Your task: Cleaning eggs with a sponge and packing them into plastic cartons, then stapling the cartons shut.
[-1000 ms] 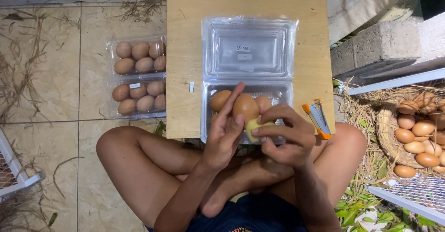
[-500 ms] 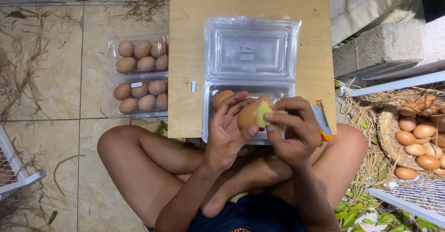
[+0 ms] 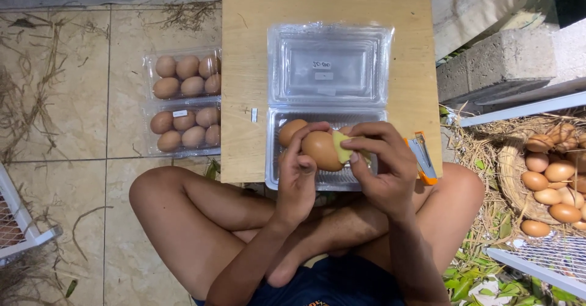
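Over wooden board point(image 3: 256, 68), hands rub egg point(image 3: 320, 150) with sponge point(image 3: 342, 148).

— Where is there room on the worktop point(image 3: 256, 49)?

— The left strip and the far edge are bare. A hand could slide there.

— What blocks the middle?

— The open clear box point(image 3: 329, 74) fills it, lid lying flat.

— And the right side?

— An orange stapler point(image 3: 422, 157) sits at the near right corner, just beside the right hand point(image 3: 381, 165).

— The floor on the left?

— Two shut egg boxes point(image 3: 183, 101) lie against the worktop edge.
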